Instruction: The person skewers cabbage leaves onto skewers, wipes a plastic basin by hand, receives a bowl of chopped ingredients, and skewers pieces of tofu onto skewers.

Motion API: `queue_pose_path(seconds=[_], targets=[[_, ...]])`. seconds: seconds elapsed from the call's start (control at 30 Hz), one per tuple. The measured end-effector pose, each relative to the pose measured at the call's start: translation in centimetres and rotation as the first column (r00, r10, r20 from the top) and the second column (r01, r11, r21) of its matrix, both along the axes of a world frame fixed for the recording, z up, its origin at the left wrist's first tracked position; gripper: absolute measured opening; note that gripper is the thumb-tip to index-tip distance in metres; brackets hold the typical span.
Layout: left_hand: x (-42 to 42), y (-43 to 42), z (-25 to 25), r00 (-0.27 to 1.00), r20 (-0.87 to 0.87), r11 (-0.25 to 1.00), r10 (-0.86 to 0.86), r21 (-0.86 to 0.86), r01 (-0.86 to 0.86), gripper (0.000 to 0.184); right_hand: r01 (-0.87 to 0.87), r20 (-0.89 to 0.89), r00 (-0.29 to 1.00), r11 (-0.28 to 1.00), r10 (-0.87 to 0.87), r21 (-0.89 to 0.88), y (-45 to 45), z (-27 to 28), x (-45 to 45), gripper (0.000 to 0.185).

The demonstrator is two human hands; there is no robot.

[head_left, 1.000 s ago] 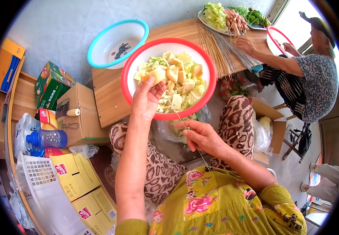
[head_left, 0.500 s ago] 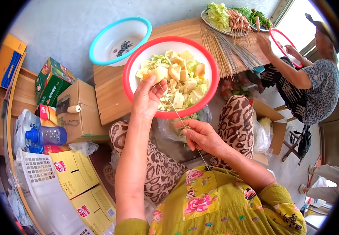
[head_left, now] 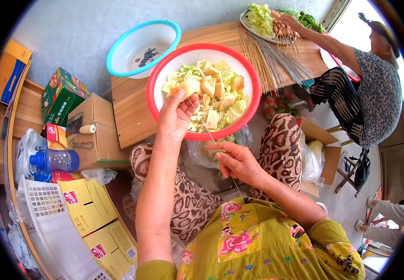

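Observation:
My left hand is at the near left rim of a red-rimmed white basin. Its fingers pinch a pale golden food chunk, which looks like fried tofu. A thin skewer runs from that chunk down to my right hand, closed on it in front of the basin. The skewer's rear end points toward my shirt, and its tip is hidden at the chunk. Inside the basin lie more golden chunks and torn cabbage leaves.
A blue-rimmed basin stands behind on the wooden table. Many loose skewers lie to the right, beside a plate of lettuce and filled skewers. A seated person reaches to that plate. Boxes and a blue bottle are at left.
My right hand has shifted slightly left and up along the skewer; my left hand has barely moved. The other person has lowered a red-rimmed basin and reached an arm to the plate.

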State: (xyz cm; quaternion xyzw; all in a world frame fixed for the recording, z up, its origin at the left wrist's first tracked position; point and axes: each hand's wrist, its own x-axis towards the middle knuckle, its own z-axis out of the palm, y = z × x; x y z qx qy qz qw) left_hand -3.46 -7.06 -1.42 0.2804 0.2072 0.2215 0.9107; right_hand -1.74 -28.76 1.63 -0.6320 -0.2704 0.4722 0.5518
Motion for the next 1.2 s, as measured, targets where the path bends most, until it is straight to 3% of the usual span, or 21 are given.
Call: queue_pose_path(seconds=[0.37,0.53,0.83,1.2], targets=[[0.1,-0.3,0.1,1.000,-0.002,0.999,0.000,0.053,0.000,0.024,0.043,0.048,0.998,0.999,-0.044,0.005,0.7,-0.1,-0.1,0.026],[0.1,-0.7,0.0,1.000,-0.010,0.995,-0.025,0.100,0.026,0.026,0.072,-0.061,0.996,0.997,-0.072,0.004,1.1,0.3,0.4,0.025],[0.5,-1.4,0.1,0.996,-0.015,0.984,-0.086,0.157,0.087,0.025,0.110,-0.076,0.991,0.993,-0.107,0.035,2.2,0.6,1.4,0.025],[1.1,-2.5,-0.1,0.985,-0.097,0.954,-0.145,0.251,0.165,0.023,0.144,-0.007,0.990,0.984,-0.144,0.101,3.3,-0.5,3.3,0.022]])
